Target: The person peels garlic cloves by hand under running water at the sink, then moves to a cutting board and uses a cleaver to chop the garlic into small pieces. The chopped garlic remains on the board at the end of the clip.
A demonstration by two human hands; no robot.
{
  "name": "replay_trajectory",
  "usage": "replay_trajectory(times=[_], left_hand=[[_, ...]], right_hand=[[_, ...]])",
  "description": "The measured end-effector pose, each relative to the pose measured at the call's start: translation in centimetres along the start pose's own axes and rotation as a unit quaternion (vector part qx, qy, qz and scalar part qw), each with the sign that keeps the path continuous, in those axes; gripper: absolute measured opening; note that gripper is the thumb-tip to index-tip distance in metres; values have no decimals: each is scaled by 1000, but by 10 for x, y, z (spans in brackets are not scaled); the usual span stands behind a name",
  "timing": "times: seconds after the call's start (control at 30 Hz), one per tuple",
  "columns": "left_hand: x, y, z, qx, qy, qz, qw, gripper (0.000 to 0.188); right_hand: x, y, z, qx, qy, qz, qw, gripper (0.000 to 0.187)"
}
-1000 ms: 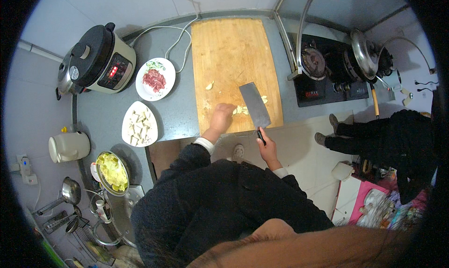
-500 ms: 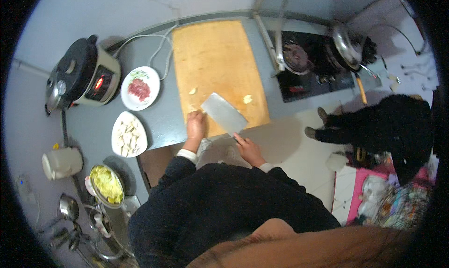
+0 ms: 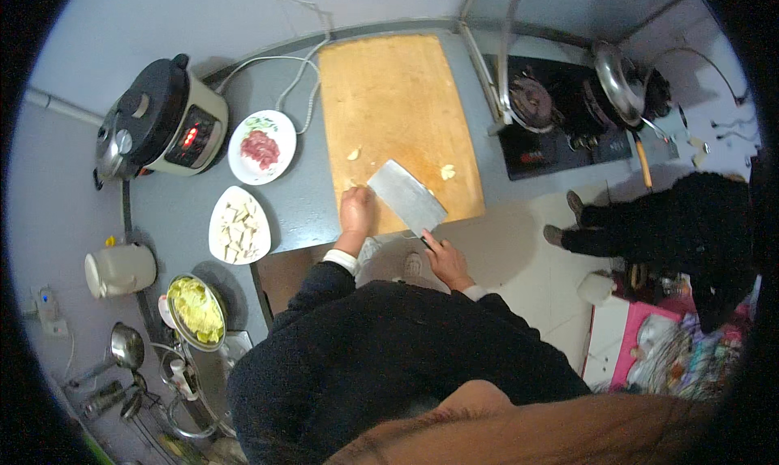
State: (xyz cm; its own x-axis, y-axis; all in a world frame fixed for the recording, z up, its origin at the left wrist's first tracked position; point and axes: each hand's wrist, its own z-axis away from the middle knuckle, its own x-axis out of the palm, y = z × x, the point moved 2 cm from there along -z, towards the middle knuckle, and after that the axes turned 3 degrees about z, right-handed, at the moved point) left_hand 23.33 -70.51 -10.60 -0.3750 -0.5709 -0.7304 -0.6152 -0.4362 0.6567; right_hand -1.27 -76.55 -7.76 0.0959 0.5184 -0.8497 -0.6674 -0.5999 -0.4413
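Observation:
A wooden cutting board (image 3: pixel 393 92) lies on the grey counter in front of me. My right hand (image 3: pixel 447 264) grips the dark handle of a cleaver (image 3: pixel 408 199), whose broad blade lies slanted over the board's near part. At the board's near left edge, my left hand (image 3: pixel 356 211) is closed with its fingertips bunched close to the blade; whatever they hold is hidden. A small pale piece, like a garlic clove (image 3: pixel 354 153), sits beyond my left hand. Some pale yellowish pieces (image 3: pixel 448 172) rest on the board to the right of the blade.
Left of the board stand a plate of red meat (image 3: pixel 260 149), a dish of pale cut pieces (image 3: pixel 239 226) and an electric pressure cooker (image 3: pixel 166 120). A bowl of yellow-green leaves (image 3: pixel 197 311) is nearer. On the right are a stove (image 3: pixel 568 144) with a pan and a person in dark clothes (image 3: pixel 661 230).
The whole view has shifted, so the scene sits a little further right. Relative to the board, both hands and the cleaver look almost unmoved.

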Motion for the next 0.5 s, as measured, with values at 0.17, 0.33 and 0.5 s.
replay_trajectory(times=[0.17, 0.33, 0.5], left_hand=[[-6, 7, -1, -3, 18, 9, 1000, 10], [-14, 11, 0, 9, 14, 26, 1000, 12], [-5, 26, 6, 53, -56, 77, 994, 6]], right_hand=[[-3, 2, 1, -30, 65, -38, 997, 48], [0, 6, -2, -4, 19, -10, 1000, 50], [-4, 6, -8, -5, 92, -132, 987, 51]])
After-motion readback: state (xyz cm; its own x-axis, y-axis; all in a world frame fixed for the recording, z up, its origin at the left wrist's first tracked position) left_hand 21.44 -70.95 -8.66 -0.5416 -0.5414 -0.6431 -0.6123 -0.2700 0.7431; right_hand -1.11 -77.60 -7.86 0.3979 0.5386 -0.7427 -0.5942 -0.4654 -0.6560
